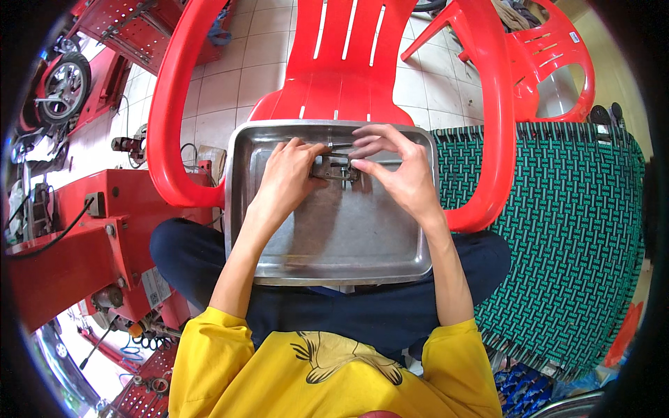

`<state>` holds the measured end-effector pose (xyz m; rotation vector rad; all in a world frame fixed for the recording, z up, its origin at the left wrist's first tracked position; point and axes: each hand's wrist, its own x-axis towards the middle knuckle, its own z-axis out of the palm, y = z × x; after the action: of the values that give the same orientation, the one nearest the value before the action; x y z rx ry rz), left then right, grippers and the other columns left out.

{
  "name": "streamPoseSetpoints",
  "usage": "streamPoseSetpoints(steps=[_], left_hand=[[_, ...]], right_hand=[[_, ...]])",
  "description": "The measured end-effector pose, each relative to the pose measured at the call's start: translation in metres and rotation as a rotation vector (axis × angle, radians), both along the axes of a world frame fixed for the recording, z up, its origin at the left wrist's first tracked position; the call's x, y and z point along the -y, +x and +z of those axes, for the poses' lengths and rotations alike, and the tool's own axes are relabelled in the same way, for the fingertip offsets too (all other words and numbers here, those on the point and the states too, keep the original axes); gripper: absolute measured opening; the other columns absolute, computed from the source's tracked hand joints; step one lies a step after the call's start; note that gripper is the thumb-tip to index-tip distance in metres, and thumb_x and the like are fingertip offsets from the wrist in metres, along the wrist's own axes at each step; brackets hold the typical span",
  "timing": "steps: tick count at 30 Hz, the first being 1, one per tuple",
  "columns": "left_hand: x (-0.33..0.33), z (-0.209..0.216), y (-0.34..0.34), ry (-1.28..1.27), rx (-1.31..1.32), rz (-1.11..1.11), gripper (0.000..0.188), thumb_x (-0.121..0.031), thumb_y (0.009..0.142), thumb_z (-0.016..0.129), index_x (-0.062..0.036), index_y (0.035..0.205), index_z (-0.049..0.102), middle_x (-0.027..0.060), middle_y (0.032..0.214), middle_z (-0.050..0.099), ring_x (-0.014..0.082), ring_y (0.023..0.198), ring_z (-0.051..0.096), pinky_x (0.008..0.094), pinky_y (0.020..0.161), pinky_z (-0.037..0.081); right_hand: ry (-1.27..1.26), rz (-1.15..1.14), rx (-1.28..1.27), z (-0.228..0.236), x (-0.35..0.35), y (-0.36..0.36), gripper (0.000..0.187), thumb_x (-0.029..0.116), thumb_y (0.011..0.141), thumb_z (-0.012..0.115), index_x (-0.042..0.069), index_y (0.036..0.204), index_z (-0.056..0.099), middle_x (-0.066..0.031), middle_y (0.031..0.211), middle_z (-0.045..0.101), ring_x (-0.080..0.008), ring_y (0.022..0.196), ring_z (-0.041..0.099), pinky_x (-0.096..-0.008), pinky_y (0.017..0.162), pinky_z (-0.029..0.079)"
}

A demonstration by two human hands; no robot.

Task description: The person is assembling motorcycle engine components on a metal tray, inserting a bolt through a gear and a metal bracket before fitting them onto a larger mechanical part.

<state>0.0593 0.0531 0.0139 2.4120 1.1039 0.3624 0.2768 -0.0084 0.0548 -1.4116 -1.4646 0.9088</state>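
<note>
Both forearms (pixel 237 272) are slanting forward and inward; the left grip (pixel 289 172) is holding its fingers bent, the right grip (pixel 408 171) is facing it, fingers blurring.

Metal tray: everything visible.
Shallow rectangular tray, grey and steel-like, with rounded corners, raised walls, a rim, dull smudged floor. It lies open side up above dark trousers, far rim overlapping the red chair in view. Left hand and right hand are over its far half with a metal part; contact unclear.

Metal tray (pixel 348 240), glossy plastic chair (pixel 320 97), seemingly metal part (pixel 337 176)
</note>
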Motion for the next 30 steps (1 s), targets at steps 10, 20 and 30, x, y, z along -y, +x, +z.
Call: streamPoseSetpoints(steps=[10,20,30], left_hand=[[-0.001,0.001,-0.001,-0.035,0.01,-0.004,0.061,-0.021,0.069,0.092,-0.011,0.125,0.073,0.015,0.115,0.074,0.036,0.112,0.066,0.0469,0.1,0.051],[0.001,0.004,0.0,-0.007,-0.028,0.007,0.059,-0.019,0.07,0.091,-0.0116,0.125,0.073,0.0159,0.111,0.074,0.0358,0.112,0.066,0.0468,0.1,0.051],[0.0,0.003,0.003,-0.029,-0.048,0.003,0.061,-0.019,0.069,0.091,-0.0089,0.126,0.072,0.0129,0.115,0.076,0.033,0.113,0.066,0.0461,0.101,0.05]], right_hand=[[0.156,0.07,0.24,0.008,0.0,0.007,0.028,0.018,0.084,0.084,0.005,0.108,0.078,-0.0103,0.098,0.074,-0.0271,0.098,0.07,-0.039,0.088,0.053],[0.033,0.007,0.506,0.005,0.002,0.004,0.03,0.024,0.085,0.083,0.003,0.104,0.073,-0.0118,0.1,0.072,-0.0322,0.095,0.069,-0.0421,0.086,0.053],[0.005,0.051,0.098,-0.002,-0.002,0.005,0.033,0.014,0.081,0.087,0.001,0.108,0.073,-0.0082,0.089,0.072,-0.0222,0.101,0.072,-0.0364,0.095,0.054]])
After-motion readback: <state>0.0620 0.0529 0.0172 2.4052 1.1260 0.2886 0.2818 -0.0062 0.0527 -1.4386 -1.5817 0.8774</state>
